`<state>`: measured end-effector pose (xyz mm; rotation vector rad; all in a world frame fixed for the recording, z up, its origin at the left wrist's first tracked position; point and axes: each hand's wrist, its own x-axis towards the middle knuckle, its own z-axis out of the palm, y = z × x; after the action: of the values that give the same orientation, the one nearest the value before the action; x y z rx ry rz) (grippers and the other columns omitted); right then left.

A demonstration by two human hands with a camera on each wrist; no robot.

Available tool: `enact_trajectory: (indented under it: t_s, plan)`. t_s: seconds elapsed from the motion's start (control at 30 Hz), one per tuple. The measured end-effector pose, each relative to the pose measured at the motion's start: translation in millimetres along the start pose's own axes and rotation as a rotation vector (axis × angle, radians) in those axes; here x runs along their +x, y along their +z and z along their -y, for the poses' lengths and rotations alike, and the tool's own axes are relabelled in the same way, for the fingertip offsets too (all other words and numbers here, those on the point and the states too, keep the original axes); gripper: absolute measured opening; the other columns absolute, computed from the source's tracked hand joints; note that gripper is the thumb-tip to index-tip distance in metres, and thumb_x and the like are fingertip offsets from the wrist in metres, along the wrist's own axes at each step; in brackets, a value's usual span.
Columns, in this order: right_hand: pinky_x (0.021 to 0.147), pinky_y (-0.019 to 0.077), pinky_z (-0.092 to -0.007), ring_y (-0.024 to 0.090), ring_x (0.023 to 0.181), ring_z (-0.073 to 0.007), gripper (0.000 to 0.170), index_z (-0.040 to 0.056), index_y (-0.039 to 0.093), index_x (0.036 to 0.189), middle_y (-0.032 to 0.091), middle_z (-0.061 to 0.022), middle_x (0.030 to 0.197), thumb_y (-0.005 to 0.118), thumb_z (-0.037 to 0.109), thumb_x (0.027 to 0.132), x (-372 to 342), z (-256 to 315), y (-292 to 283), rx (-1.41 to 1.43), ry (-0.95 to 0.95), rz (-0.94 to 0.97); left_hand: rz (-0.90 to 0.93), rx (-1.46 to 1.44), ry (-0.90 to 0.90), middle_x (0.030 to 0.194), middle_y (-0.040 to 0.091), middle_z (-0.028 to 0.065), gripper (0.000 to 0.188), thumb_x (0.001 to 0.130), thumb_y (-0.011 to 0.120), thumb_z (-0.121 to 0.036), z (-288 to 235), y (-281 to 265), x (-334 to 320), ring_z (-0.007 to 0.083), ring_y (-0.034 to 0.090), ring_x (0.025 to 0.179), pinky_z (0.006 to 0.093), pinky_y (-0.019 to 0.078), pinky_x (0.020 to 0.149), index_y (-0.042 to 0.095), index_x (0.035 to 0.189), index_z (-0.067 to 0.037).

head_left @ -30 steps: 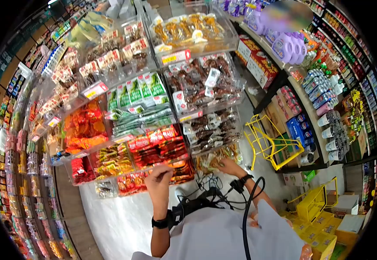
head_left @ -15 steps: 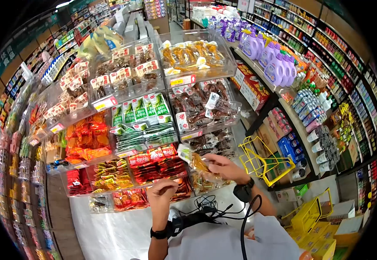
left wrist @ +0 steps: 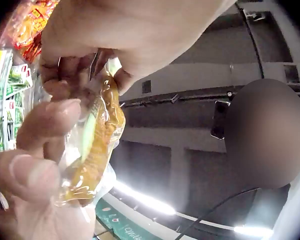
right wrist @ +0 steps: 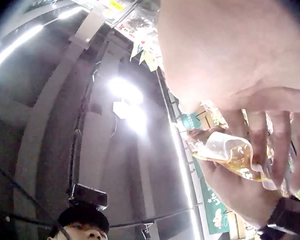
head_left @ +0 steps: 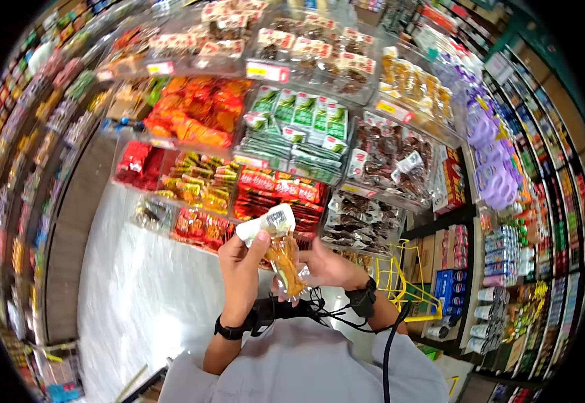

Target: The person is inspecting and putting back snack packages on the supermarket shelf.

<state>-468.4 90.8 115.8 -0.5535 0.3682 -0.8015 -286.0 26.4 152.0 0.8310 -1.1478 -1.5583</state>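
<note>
A clear vacuum-packed drumstick (head_left: 282,262), golden brown with a white barcode label at its upper end, is in front of the person's chest. The left hand (head_left: 239,275) pinches it near the label, thumb on top. On the other side is the right hand (head_left: 338,269), its thumb raised off the pack and its fingers reaching behind the lower end. In the left wrist view the right hand's loosely bent fingers (left wrist: 35,175) are beside the drumstick pack (left wrist: 97,160). The right wrist view has the pack (right wrist: 235,155) overlapping the right hand's extended fingers.
Tiered clear bins hold green snack packets (head_left: 299,127), red packets (head_left: 282,195) and dark packed meats (head_left: 393,154). More packed drumsticks (head_left: 417,84) fill an upper right bin. A yellow basket (head_left: 407,289) stands at the right, below purple bottles (head_left: 490,154). Black cables (head_left: 319,305) hang at the waist.
The right hand lifted the drumstick pack out of the lower bin and brought it toward the body. The left hand now grips its label end; the right thumb has come off. The view turned left.
</note>
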Motion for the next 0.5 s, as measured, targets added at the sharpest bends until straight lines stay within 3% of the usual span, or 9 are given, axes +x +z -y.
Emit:
enact_trajectory:
  t_s: [0.03,0.1,0.13,0.17,0.27,0.3,0.37,0.43,0.5]
  plan:
    - [0.086,0.0535,-0.0419,0.061,0.109,-0.0297,0.065,-0.0001,0.037,0.141,0.059,-0.0211,0.122,0.037,0.052,0.102,0,-1,-4,0.013,0.041,0.019,-0.046,0.003,-0.005,0.093,0.069,0.0017,0.025,0.096,0.063,-0.017,-2,-5,-6,0.0042,0.059,0.076,0.0206,0.0464,0.063,0.066,0.112,0.003]
    - [0.091,0.0504,-0.0392,0.059,0.112,-0.0216,0.056,0.0004,0.038,0.141,0.056,-0.0174,0.128,0.048,0.038,0.102,-6,2,-10,-0.681,-0.011,-0.101,-0.024,-0.027,0.008,0.091,0.068,0.0005,0.026,0.096,0.063,-0.018,-7,-4,-3,0.0036,0.058,0.077,0.0202,0.0458,0.064,0.067,0.112,0.002]
    - [0.088,0.049,-0.0302,0.057,0.106,-0.0145,0.064,-0.0015,0.037,0.144,0.058,-0.0121,0.124,0.04,0.047,0.103,-7,2,4,-0.793,-0.157,-0.045,-0.022,0.028,0.0,0.088,0.067,-0.0003,0.025,0.096,0.063,-0.018,-5,-7,-7,0.0035,0.057,0.075,0.0198,0.0449,0.064,0.068,0.11,0.002]
    - [0.088,0.049,-0.0302,0.057,0.106,-0.0145,0.064,-0.0015,0.037,0.144,0.058,-0.0121,0.124,0.04,0.047,0.103,-8,7,16,-0.79,-0.151,-0.041,-0.029,0.029,-0.002,0.088,0.067,-0.0003,0.025,0.096,0.063,-0.018,-4,-8,-9,0.0035,0.057,0.075,0.0198,0.0449,0.064,0.068,0.11,0.002]
    - [0.081,0.0492,-0.0267,0.059,0.094,-0.0103,0.05,0.0,0.039,0.143,0.063,-0.0064,0.109,0.052,0.024,0.101,-11,17,26,-0.816,-0.004,-0.088,0.017,0.032,0.021,0.085,0.066,-0.0006,0.028,0.098,0.06,-0.023,-3,-10,-15,0.0036,0.055,0.072,0.0203,0.0442,0.063,0.069,0.107,0.003]
    - [0.081,0.0492,-0.0267,0.059,0.094,-0.0103,0.05,0.0,0.039,0.143,0.063,-0.0064,0.109,0.052,0.024,0.101,-11,21,26,-0.817,-0.004,-0.088,0.017,0.032,0.021,0.085,0.066,-0.0006,0.028,0.098,0.06,-0.023,-4,-10,-13,0.0036,0.055,0.072,0.0203,0.0442,0.063,0.069,0.107,0.003]
    - [0.091,0.0488,-0.0304,0.063,0.104,-0.0176,0.043,-0.0047,0.044,0.136,0.065,-0.0127,0.117,0.051,0.019,0.101,-15,22,26,-0.853,0.034,-0.044,0.015,-0.011,0.028,0.084,0.066,-0.0004,0.03,0.1,0.057,-0.024,-5,-8,-17,0.0045,0.055,0.073,0.0214,0.0446,0.064,0.069,0.107,0.003]
    - [0.09,0.0498,-0.0317,0.064,0.103,-0.0189,0.039,-0.0044,0.047,0.133,0.066,-0.0136,0.117,0.049,0.018,0.101,-18,19,27,-0.844,0.016,-0.046,0.027,0.018,0.024,0.086,0.067,0.0008,0.033,0.101,0.055,-0.025,-8,-6,-21,0.0057,0.056,0.075,0.0221,0.0456,0.066,0.069,0.106,0.005]
    - [0.09,0.0502,-0.0318,0.065,0.104,-0.0193,0.037,-0.0044,0.049,0.131,0.067,-0.0132,0.115,0.049,0.018,0.102,-19,19,26,-0.877,-0.005,-0.035,-0.03,-0.136,0.039,0.082,0.064,-0.001,0.035,0.101,0.055,-0.026,-5,1,-18,0.004,0.051,0.071,0.0212,0.0409,0.061,0.069,0.101,0.006]
